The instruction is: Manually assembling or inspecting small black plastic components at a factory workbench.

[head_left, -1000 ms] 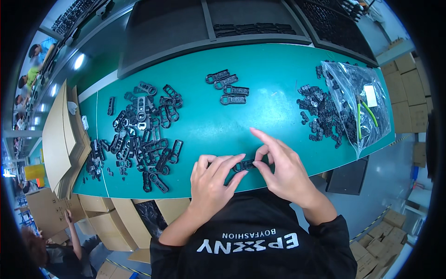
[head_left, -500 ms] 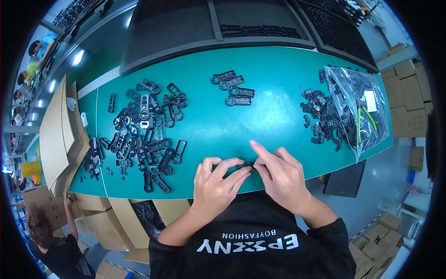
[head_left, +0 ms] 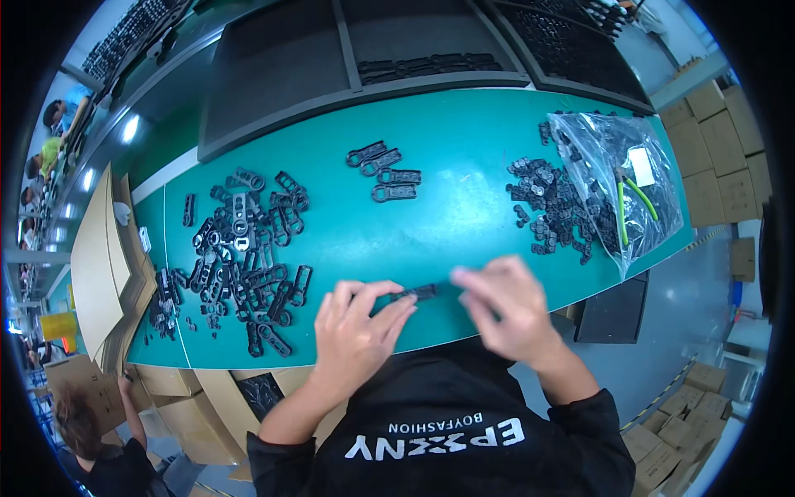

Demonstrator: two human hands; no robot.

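Observation:
Between thumb and fingers, my left hand (head_left: 358,327) grips a black elongated plastic part (head_left: 424,291), near the front edge of the green table (head_left: 464,224). My right hand (head_left: 507,306) is apart from that part, just to its right, smeared by motion; whether anything small is in its fingers cannot be made out. Beyond my hands lie several similar black parts (head_left: 397,177), each with a ring at one end. A large heap of such black parts (head_left: 240,248) spreads over the left side. Small black pieces (head_left: 542,195) are piled on the right.
A clear plastic bag (head_left: 580,137) with green-handled pliers (head_left: 638,199) on it lies at the right. Black trays (head_left: 273,74) line the far edge. Cardboard sheets (head_left: 103,273) stand at the left edge. Another person (head_left: 91,431) is by cartons at lower left.
My right hand has come away from the black part and moved right. The left hand keeps its grip. The whole view has shifted and turned slightly.

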